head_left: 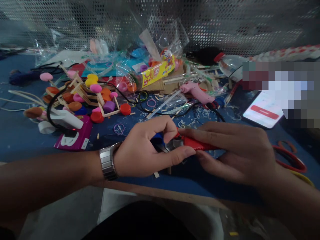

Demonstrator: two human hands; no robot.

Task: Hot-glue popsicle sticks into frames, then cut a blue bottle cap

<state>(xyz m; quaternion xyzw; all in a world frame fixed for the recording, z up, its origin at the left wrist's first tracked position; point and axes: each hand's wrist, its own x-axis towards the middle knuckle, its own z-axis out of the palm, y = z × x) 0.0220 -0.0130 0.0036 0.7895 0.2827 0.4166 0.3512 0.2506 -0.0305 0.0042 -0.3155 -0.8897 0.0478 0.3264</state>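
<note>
My right hand (pixel 237 153) is closed around a red-handled tool (pixel 197 143) with a metal end, perhaps a cutter. Its metal part (pixel 175 144) points left, into the curl of my left hand (pixel 150 146). There, a blue piece like a bottle cap (pixel 157 139) shows between the bent fingers and thumb. The left thumb tip lies against the red handle's near edge. Fingers hide most of the blue piece and the tool's tip, so I cannot tell whether the metal touches the cap.
A stick structure with colourful caps (pixel 85 96) stands left, behind a purple power socket (pixel 77 135). A pink glue gun (pixel 198 93) lies beyond my hands among glue strands and stick scraps. A lit phone (pixel 262 110), a plastic bottle (pixel 231 65) and red scissors handles (pixel 291 160) are right.
</note>
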